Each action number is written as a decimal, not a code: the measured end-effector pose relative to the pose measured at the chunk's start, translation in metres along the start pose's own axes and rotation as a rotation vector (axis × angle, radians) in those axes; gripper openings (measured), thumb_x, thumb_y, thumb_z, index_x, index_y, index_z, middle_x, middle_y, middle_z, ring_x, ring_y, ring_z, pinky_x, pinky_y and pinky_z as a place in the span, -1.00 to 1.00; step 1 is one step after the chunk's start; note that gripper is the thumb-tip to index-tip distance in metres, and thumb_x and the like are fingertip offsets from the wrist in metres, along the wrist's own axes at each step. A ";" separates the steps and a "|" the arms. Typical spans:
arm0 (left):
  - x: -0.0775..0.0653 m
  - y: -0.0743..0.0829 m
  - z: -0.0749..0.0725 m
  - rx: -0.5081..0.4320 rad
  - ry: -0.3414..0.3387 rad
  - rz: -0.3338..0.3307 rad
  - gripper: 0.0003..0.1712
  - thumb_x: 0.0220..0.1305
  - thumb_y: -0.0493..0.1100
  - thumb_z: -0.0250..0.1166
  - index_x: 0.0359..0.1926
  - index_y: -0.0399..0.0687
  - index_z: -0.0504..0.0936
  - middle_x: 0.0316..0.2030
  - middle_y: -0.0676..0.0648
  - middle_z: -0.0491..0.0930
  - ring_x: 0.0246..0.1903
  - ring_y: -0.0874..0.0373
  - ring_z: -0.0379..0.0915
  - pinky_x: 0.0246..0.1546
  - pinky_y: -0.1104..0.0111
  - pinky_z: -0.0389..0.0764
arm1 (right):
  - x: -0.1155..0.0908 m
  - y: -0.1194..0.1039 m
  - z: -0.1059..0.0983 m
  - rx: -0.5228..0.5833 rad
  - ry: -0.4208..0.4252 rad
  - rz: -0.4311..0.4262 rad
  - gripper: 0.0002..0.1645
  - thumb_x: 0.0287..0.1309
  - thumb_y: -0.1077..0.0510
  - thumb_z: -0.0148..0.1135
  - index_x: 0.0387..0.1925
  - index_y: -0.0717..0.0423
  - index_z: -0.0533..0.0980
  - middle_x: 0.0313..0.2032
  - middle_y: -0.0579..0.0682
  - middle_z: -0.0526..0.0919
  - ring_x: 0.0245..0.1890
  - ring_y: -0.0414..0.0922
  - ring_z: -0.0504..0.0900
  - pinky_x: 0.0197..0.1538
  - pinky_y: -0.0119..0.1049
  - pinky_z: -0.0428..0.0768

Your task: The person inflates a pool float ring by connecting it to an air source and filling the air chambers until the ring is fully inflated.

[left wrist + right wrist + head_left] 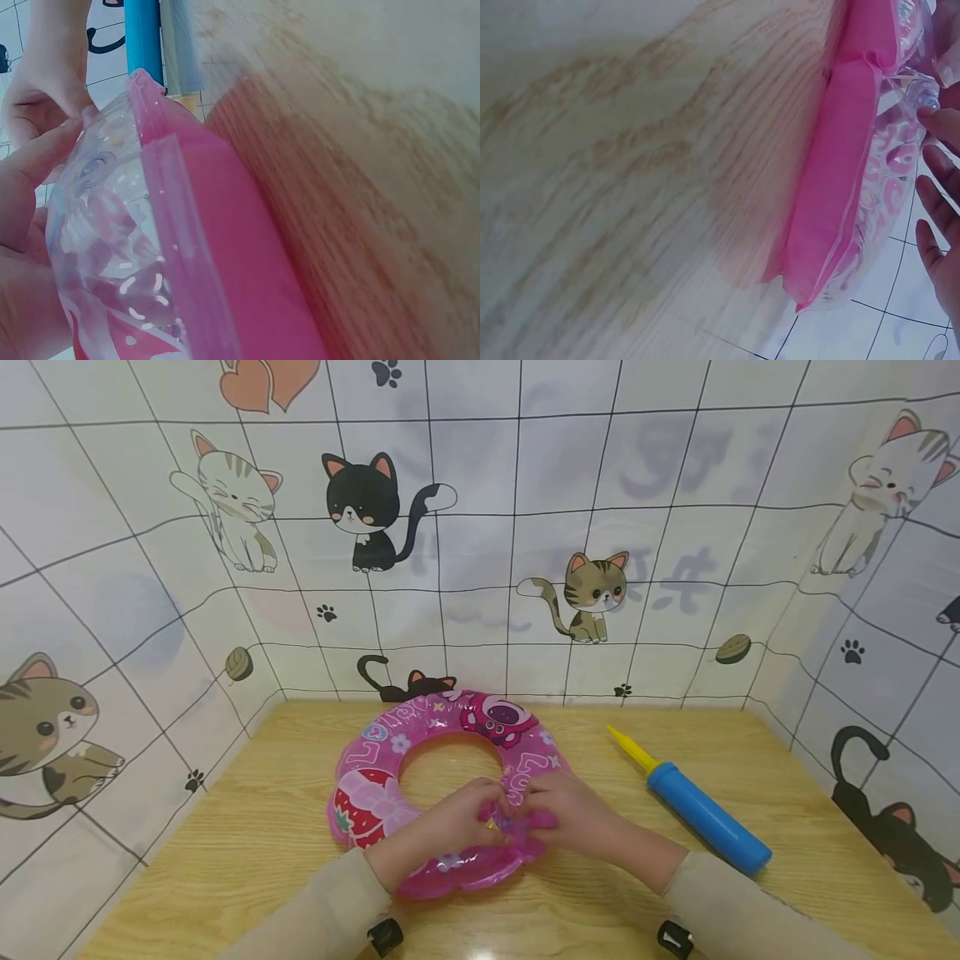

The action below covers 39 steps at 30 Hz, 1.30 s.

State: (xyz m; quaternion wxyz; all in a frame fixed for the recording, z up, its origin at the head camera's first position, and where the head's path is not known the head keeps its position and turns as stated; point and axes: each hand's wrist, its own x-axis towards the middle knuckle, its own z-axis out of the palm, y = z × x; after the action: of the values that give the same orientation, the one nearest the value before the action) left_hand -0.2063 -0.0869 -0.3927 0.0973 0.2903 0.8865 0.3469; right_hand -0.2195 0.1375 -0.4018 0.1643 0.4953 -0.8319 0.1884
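Observation:
A pink inflatable swim ring (378,756) lies on the table, printed with a strawberry, flowers and a cartoon character. Its near right side looks creased and soft. There my left hand (459,820) and right hand (572,814) meet, fingertips pinching the plastic close together. In the left wrist view, left fingers (41,154) press against the ring's clear upper film, and the right thumb touches it opposite. The right wrist view has the right index fingertip at a small clear round part (928,99), the other right fingers spread loosely. What lies between the fingertips is partly hidden.
A blue hand pump (708,817) with a yellow nozzle (632,749) lies to the right of the ring. The wood-grain table (247,827) is bordered by white sheets (480,552) printed with cats and grid lines. Dark devices (386,935) sit at both wrists.

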 end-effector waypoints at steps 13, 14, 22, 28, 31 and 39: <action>-0.001 0.002 0.002 0.042 0.021 -0.044 -0.71 0.06 -0.19 0.50 -0.25 0.22 0.59 0.05 0.06 0.47 0.06 0.10 0.41 0.11 0.20 0.49 | 0.000 0.001 -0.007 -0.041 0.100 -0.117 -0.73 -0.27 0.11 0.64 -0.48 -0.04 0.66 -0.39 -0.23 0.54 -0.31 -0.23 0.53 -0.15 -0.27 0.48; -0.001 0.002 0.002 0.045 0.021 -0.050 -0.71 0.06 -0.19 0.50 -0.25 0.22 0.59 0.06 0.06 0.47 0.08 0.09 0.41 0.11 0.20 0.49 | 0.000 0.000 -0.007 -0.046 0.103 -0.125 -0.73 -0.28 0.11 0.64 -0.49 -0.04 0.65 -0.39 -0.23 0.54 -0.31 -0.23 0.52 -0.15 -0.28 0.47; -0.002 0.002 0.002 0.036 0.024 -0.062 -0.73 0.10 -0.17 0.48 -0.25 0.24 0.59 0.11 0.04 0.46 0.13 0.06 0.40 0.10 0.19 0.50 | 0.002 0.000 -0.010 -0.093 0.112 -0.184 -0.70 -0.32 0.09 0.64 -0.52 -0.07 0.62 -0.41 -0.22 0.57 -0.31 -0.21 0.55 -0.11 -0.22 0.49; -0.001 -0.001 0.003 0.005 0.044 -0.042 -0.77 0.14 -0.22 0.45 -0.24 0.14 0.60 0.16 -0.04 0.49 0.22 0.02 0.36 0.21 0.14 0.40 | 0.006 -0.002 -0.011 -0.081 0.108 -0.204 -0.71 -0.29 0.13 0.62 -0.49 -0.07 0.62 -0.42 -0.22 0.60 -0.31 -0.23 0.55 -0.10 -0.21 0.48; -0.001 -0.004 0.004 -0.007 0.063 -0.026 -0.78 0.12 -0.27 0.45 -0.30 0.09 0.58 0.16 -0.07 0.50 0.22 -0.01 0.36 0.24 0.11 0.36 | 0.008 -0.002 -0.010 -0.064 0.083 -0.192 -0.72 -0.26 0.13 0.62 -0.45 -0.08 0.63 -0.42 -0.25 0.62 -0.29 -0.24 0.55 -0.08 -0.21 0.45; 0.001 -0.007 0.005 -0.048 0.081 -0.004 -0.78 0.11 -0.34 0.43 -0.39 0.01 0.55 0.15 -0.13 0.51 0.23 -0.07 0.35 0.26 0.06 0.32 | 0.010 -0.001 -0.006 0.086 0.017 -0.078 -0.76 -0.16 0.22 0.57 -0.42 -0.07 0.65 -0.43 -0.34 0.64 -0.31 -0.31 0.53 -0.07 -0.22 0.41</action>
State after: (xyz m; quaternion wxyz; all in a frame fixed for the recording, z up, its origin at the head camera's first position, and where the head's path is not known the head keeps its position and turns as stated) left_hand -0.2082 -0.0877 -0.4007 0.0690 0.2718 0.8818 0.3792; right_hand -0.2229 0.1318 -0.3919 0.1570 0.5324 -0.8018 0.2215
